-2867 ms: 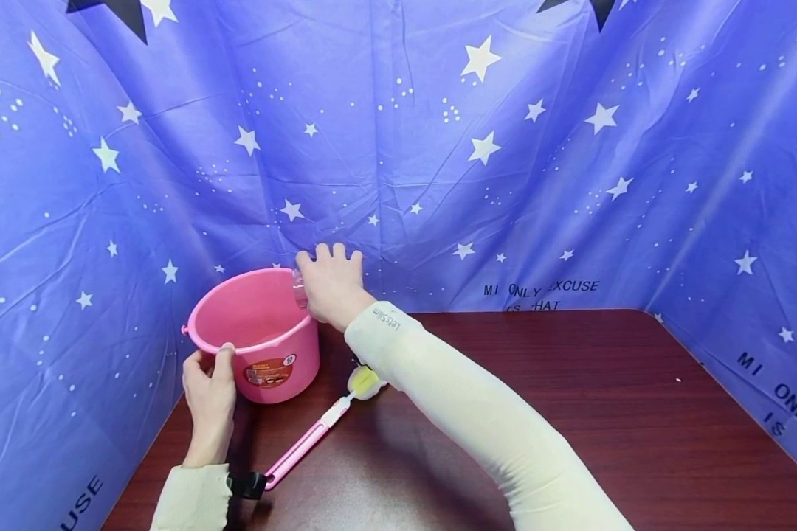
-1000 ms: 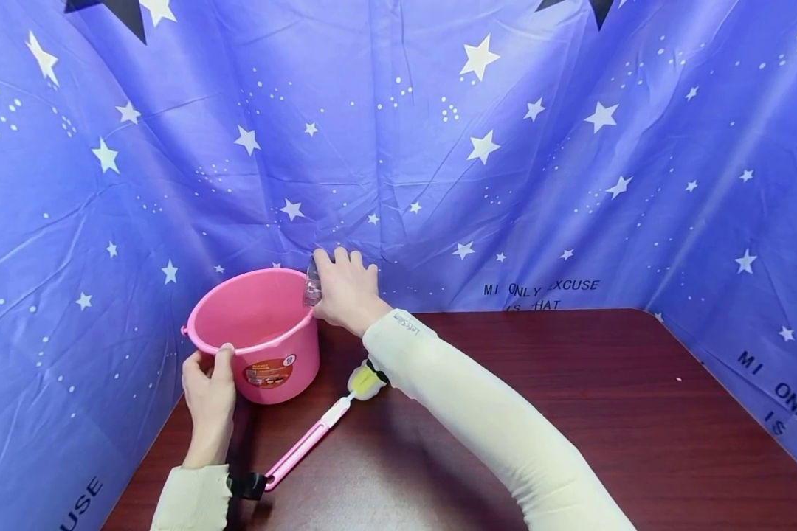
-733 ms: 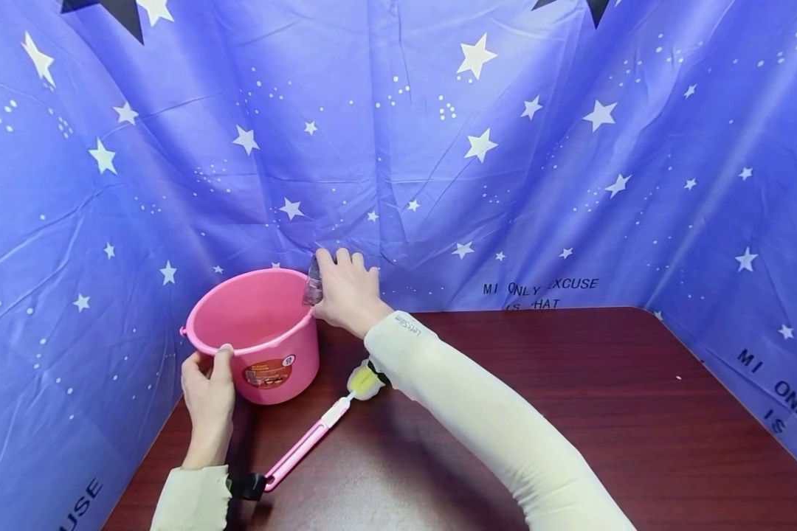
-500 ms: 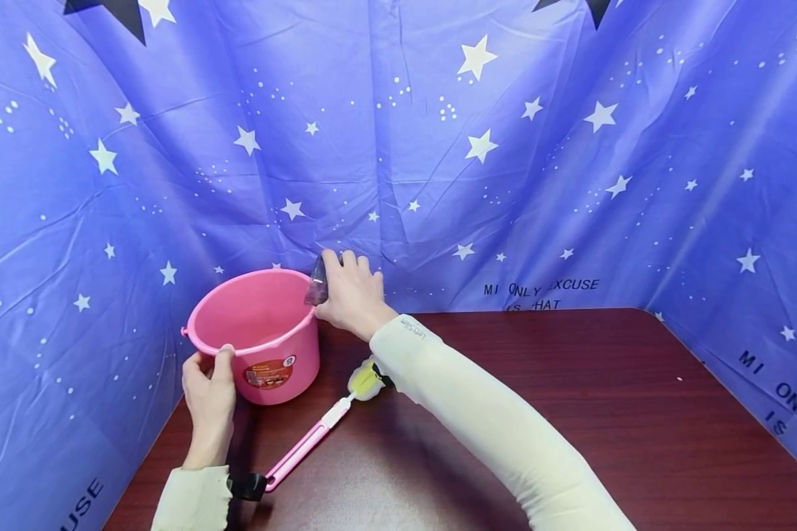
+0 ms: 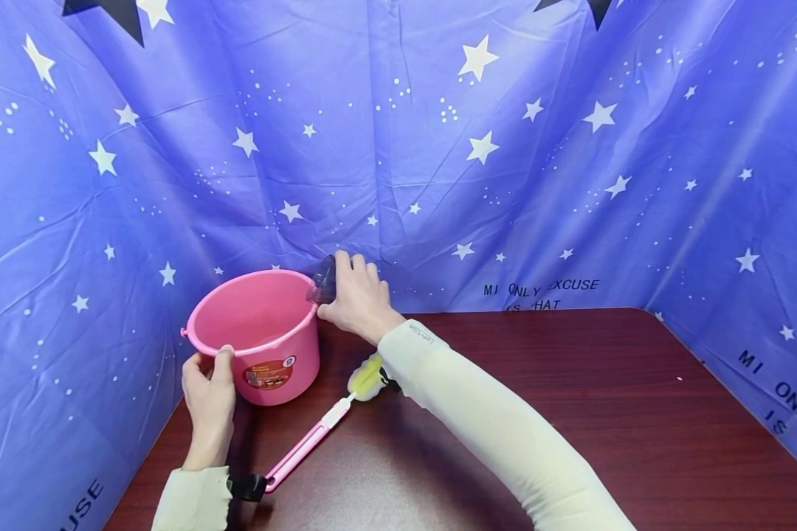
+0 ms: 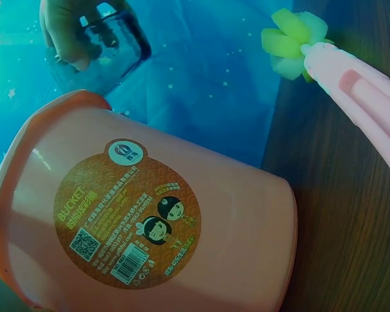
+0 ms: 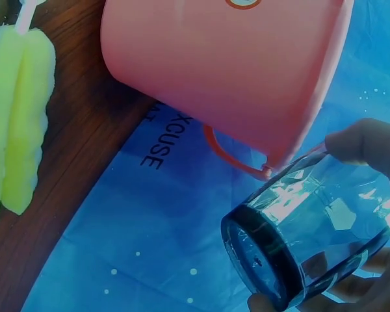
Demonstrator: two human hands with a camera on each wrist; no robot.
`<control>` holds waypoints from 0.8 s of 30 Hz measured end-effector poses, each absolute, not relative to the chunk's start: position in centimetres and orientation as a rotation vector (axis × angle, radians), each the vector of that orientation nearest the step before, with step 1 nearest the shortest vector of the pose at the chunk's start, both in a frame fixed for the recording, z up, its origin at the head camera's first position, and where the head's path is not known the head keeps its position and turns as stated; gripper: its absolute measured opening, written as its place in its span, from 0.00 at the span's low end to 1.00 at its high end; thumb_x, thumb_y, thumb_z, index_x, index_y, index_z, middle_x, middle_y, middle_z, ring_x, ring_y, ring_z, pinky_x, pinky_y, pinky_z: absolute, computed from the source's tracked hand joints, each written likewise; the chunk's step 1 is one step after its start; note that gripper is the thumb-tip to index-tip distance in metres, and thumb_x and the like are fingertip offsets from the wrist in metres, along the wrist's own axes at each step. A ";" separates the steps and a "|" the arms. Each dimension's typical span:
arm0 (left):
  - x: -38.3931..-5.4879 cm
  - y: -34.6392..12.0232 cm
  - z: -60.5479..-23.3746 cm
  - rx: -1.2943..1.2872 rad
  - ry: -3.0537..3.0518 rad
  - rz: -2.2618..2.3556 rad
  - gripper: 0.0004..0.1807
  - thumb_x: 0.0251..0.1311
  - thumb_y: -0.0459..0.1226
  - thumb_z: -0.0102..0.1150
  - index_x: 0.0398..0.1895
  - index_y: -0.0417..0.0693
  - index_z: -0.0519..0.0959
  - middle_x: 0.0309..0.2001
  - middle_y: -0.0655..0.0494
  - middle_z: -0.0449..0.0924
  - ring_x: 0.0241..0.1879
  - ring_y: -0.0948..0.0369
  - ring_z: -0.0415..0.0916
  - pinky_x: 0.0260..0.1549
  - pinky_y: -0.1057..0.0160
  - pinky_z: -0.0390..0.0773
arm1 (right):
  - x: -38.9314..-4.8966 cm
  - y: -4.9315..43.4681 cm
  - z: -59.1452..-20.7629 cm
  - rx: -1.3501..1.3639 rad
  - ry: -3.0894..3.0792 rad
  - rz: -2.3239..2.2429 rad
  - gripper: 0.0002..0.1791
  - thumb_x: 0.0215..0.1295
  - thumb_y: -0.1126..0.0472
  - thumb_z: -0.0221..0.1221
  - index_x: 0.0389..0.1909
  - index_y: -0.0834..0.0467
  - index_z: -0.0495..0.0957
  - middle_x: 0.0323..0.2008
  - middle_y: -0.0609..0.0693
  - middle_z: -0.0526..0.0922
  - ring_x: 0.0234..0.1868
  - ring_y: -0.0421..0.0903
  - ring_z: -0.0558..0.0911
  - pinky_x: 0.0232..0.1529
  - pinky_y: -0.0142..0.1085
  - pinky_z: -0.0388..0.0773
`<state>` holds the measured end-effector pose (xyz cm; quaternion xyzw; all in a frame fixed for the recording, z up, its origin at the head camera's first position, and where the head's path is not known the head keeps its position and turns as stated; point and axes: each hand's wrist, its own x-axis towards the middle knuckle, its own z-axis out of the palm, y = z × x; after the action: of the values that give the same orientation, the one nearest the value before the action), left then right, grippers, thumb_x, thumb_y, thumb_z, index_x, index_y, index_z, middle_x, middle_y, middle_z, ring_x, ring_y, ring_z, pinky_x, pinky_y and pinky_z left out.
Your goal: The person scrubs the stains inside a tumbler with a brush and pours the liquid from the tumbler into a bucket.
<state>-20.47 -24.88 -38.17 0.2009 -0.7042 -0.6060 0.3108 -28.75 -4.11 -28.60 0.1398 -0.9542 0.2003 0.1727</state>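
Observation:
A pink plastic bucket (image 5: 302, 363) with a round orange label stands upright at the left of the table. My left hand (image 5: 209, 404) grips its near-left rim, thumb over the edge. In my right hand (image 5: 360, 301) is a clear drinking glass (image 7: 318, 224), held at the far-right rim of the bucket. The right wrist view shows the glass tilted, its thick base pointing away from the bucket and its mouth end hidden partly by the fingers. Between the two arms lies a sponge bottle brush (image 5: 305, 446) with a pink handle and a yellow-and-white head.
The dark reddish-brown table (image 5: 571, 398) stretches off to the right. A blue cloth with white stars (image 5: 425, 169) hangs close behind the bucket and along both sides. A black strap (image 5: 247, 487) at the left wrist overlaps the brush handle's end.
My right hand has drawn the glass rightward, from over the bucket's opening to its rim, and the dark base shows more. The left hand, bucket and brush have stayed put.

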 end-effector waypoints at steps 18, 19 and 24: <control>-20.4 -24.9 -38.1 0.534 -1.848 -1.635 0.33 0.61 0.47 0.54 0.62 0.32 0.62 0.59 0.41 0.60 0.54 0.50 0.63 0.56 0.57 0.65 | -28.4 -3.6 -29.6 0.401 -2.632 0.731 0.49 0.40 0.42 0.69 0.63 0.52 0.58 0.51 0.51 0.69 0.48 0.50 0.71 0.41 0.48 0.76; -20.4 -24.9 -38.1 0.532 -1.848 -1.636 0.33 0.61 0.47 0.54 0.62 0.31 0.62 0.59 0.41 0.60 0.54 0.50 0.63 0.56 0.57 0.65 | -28.4 -3.5 -29.7 0.402 -2.630 0.732 0.49 0.40 0.42 0.69 0.63 0.52 0.58 0.51 0.51 0.69 0.48 0.49 0.71 0.40 0.48 0.76; -20.3 -24.8 -38.1 0.527 -1.848 -1.627 0.33 0.61 0.46 0.54 0.61 0.31 0.62 0.58 0.42 0.61 0.52 0.53 0.64 0.55 0.58 0.66 | -28.3 -3.2 -30.1 0.404 -2.604 0.756 0.49 0.39 0.42 0.68 0.64 0.52 0.58 0.51 0.51 0.69 0.48 0.49 0.71 0.39 0.48 0.76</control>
<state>-20.32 -24.81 -38.10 0.1991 -0.6986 -0.6149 0.3069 -28.33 -3.23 -30.09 0.1443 -0.9310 0.2704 0.1985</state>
